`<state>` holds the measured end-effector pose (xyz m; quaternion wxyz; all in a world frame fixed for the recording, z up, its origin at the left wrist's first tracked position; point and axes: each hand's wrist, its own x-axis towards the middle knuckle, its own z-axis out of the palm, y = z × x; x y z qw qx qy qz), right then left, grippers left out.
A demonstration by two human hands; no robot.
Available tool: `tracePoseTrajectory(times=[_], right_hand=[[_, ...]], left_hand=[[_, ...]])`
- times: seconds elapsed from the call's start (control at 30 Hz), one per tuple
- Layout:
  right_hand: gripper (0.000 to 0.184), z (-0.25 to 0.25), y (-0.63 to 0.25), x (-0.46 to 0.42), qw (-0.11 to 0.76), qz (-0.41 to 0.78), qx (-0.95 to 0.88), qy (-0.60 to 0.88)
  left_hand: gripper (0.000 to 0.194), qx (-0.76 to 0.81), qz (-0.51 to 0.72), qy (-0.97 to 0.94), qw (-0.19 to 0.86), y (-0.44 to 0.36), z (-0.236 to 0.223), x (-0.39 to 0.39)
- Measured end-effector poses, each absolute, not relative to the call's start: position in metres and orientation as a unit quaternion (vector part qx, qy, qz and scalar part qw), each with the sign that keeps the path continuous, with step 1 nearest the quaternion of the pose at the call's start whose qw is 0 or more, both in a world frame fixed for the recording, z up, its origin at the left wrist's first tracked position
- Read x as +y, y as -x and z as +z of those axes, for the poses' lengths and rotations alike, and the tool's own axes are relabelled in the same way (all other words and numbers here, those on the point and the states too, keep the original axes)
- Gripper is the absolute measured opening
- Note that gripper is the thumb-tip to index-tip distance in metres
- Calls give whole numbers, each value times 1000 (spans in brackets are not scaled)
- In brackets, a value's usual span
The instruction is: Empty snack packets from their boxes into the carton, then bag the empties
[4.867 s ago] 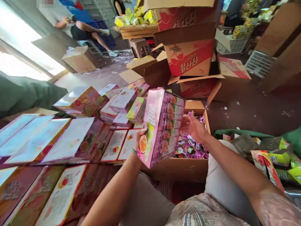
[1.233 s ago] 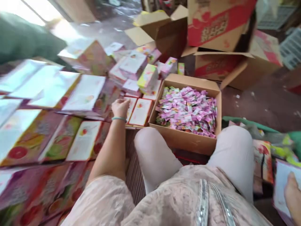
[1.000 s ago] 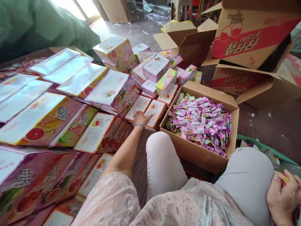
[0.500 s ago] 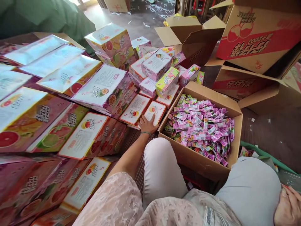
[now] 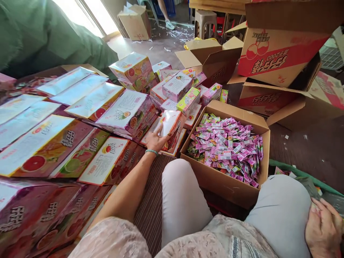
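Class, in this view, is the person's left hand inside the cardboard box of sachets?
No: the left hand is outside the cardboard box, against a tilted pink-and-white carton beside it.

Daylight is streaming in through the tall window (image 5: 88, 14) on my left, with a bulky green sheet (image 5: 45, 39) sagging in front of it. Farther off, paper scraps are littering the pale concrete floor (image 5: 150, 48), a cardboard carton (image 5: 134, 23) is sitting near the wall, and a beige plastic stool (image 5: 205, 21) is standing by stacked wooden boards (image 5: 217, 4). On my right, a dark brown floor (image 5: 303, 150) is stretching toward a white wire crate (image 5: 331, 53).
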<state>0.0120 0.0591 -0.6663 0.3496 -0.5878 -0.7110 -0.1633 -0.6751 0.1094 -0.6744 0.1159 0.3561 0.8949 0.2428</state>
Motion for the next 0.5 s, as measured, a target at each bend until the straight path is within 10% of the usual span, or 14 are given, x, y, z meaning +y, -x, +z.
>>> tracePoseTrajectory(times=[0.23,0.5], right_hand=[[52,-584,153,107,396,-149,-852,307],[29,-580,232,139,151,-59,-974,159]], left_hand=[[86,775,330,-514,160,591,-565,113],[68,520,369,-521,567,470,-586,130]])
